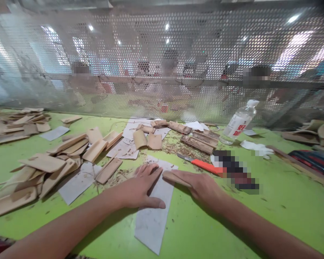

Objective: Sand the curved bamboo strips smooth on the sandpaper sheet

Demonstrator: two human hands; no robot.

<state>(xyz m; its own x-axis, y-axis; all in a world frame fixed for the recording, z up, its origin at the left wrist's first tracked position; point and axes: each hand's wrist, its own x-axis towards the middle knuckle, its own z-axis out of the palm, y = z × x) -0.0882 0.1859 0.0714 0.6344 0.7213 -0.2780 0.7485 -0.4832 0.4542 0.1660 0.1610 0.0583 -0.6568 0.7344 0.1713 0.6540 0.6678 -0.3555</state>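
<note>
A grey sheet of sandpaper (154, 212) lies flat on the green table (272, 212), near the middle of its front edge, running away from the person. The left hand (140, 189) presses flat on the sheet, fingers spread wide and holding nothing. The right hand (198, 185) rests at the sheet's right edge, its fingers held close together over a small wooden piece (175, 177), which lies on the sheet's far right corner.

Just beyond the right hand lies a knife with an orange handle (202, 165). A heap of wooden pieces (51, 165) covers the left side of the table, with more grey sheets among them. Toward the back edge a clear plastic bottle (239, 122) lies tilted, with a white glove (256, 148) beside it. A perforated metal screen (162, 54) rises behind the table.
</note>
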